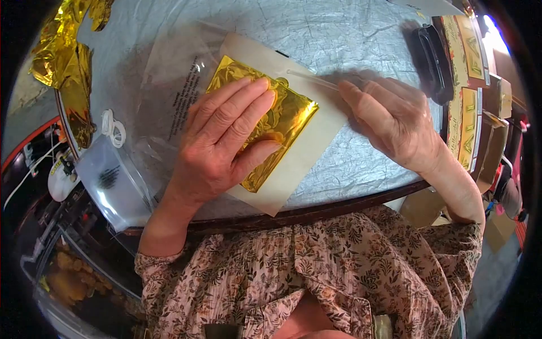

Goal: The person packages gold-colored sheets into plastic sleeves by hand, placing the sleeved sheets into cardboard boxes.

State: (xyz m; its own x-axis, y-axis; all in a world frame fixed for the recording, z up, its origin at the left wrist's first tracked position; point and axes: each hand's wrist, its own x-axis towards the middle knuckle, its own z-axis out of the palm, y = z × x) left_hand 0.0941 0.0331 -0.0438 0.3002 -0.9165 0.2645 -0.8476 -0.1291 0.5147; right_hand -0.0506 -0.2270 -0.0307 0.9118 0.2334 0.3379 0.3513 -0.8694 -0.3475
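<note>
My left hand (226, 133) lies flat on a folded gold foil packet (296, 110), its fingers stretched out and slightly apart. Under the packet is a cream sheet (319, 135), set at a slant on the table. A clear plastic bag (169, 85) with printed text spreads out to the left of the packet, partly hidden by my left hand. To the right, my right hand (395, 116) has its fingers pinched on a thin clear strip (316, 79) that reaches over the sheet toward the packet's top edge.
Crumpled gold foil (62, 51) hangs at the table's upper left edge. A white coiled cord (114, 129) and a stack of clear plastic bags (110, 181) sit at the left edge. A black object (435, 65) and a lettered box (466, 90) are at the right.
</note>
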